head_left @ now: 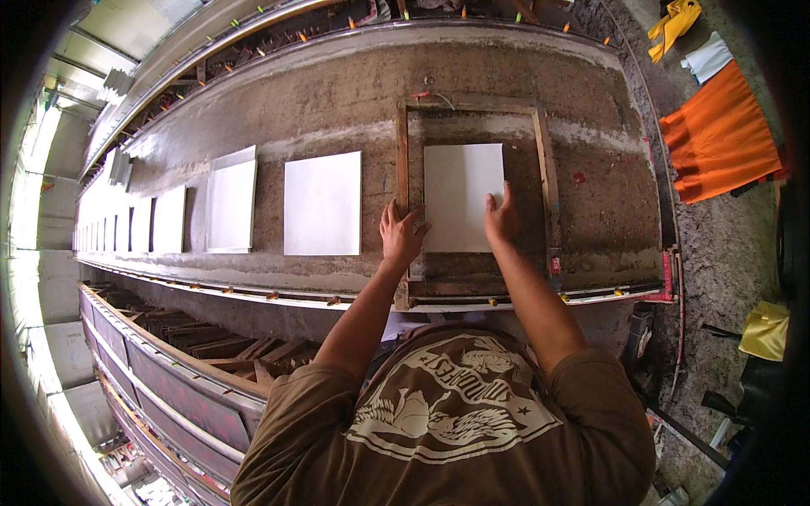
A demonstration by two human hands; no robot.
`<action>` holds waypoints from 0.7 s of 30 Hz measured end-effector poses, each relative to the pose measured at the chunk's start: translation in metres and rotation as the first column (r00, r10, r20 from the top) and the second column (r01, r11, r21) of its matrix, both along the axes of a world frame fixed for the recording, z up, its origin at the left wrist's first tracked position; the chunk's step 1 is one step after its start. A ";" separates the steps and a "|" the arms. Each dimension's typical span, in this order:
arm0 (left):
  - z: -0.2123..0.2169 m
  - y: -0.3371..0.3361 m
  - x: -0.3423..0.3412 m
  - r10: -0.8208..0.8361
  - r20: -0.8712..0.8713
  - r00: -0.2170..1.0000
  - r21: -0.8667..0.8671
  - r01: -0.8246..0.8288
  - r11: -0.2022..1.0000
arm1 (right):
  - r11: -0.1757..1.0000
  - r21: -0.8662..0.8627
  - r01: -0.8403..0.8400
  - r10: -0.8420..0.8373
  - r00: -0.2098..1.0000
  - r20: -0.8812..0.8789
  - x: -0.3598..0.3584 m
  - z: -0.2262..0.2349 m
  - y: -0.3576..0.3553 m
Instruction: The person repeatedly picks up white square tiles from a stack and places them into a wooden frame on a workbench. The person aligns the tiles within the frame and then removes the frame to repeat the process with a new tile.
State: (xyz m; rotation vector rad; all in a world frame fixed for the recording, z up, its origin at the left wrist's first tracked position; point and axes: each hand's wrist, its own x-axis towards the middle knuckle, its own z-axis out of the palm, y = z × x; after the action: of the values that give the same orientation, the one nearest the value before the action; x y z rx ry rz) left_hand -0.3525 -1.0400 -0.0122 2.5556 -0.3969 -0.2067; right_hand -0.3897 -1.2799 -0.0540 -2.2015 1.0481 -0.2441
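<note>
A rectangular wooden frame (542, 148) lies on the long brown table, and a white sheet (463, 196) lies within its outline. My left hand (403, 239) is at the frame's left bar, fingers apart, with the thumb toward the sheet's lower left edge. At the sheet's right edge is my right hand (502, 218), its fingers stretched up and the thumb apart over the white surface. Neither hand is closed round anything. Whether a mesh spans the frame cannot be made out.
More white sheets (322, 203) run in a row leftward along the table (603, 211). A metal rail (337, 300) with small clips edges the near side. A second long table (181, 371) stands at lower left. Orange cloth (720, 135) and yellow cloth (765, 331) are at the right.
</note>
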 end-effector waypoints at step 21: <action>-0.001 0.001 -0.001 -0.004 0.008 1.000 0.008 0.004 1.000 | 0.996 -0.077 -0.053 0.045 0.994 -0.103 -0.004 0.010 0.009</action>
State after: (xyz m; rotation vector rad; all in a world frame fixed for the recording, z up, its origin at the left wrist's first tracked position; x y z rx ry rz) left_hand -0.3537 -1.0386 -0.0128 2.5641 -0.4053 -0.2005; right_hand -0.3932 -1.2706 -0.0444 -2.3294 1.0531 -0.1556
